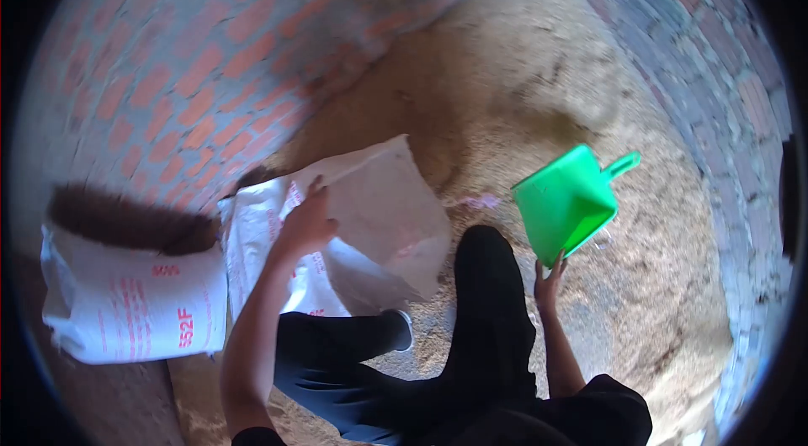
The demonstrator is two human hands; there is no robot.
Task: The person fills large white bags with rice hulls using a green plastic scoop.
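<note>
A green dustpan [555, 198] is tilted over the pile at the right, its short handle pointing up and away from me. My right hand [549, 279] grips its near lower edge. To the left, a white woven sack [387, 219] with red print lies with its wide mouth spread toward the pile. My left hand [308, 223] rests over the sack near its folded, printed side, one finger stretched out and the thumb apart. The sack's lower part is partly hidden by my forearm and leg.
A large heap of tan, sawdust-like material [539, 50] fills the corner between a red brick wall [202, 101] and a greyer brick wall [690, 50]. A filled white sack [139, 303] marked 552F stands at the left. My knee [488, 269] is between sack and dustpan.
</note>
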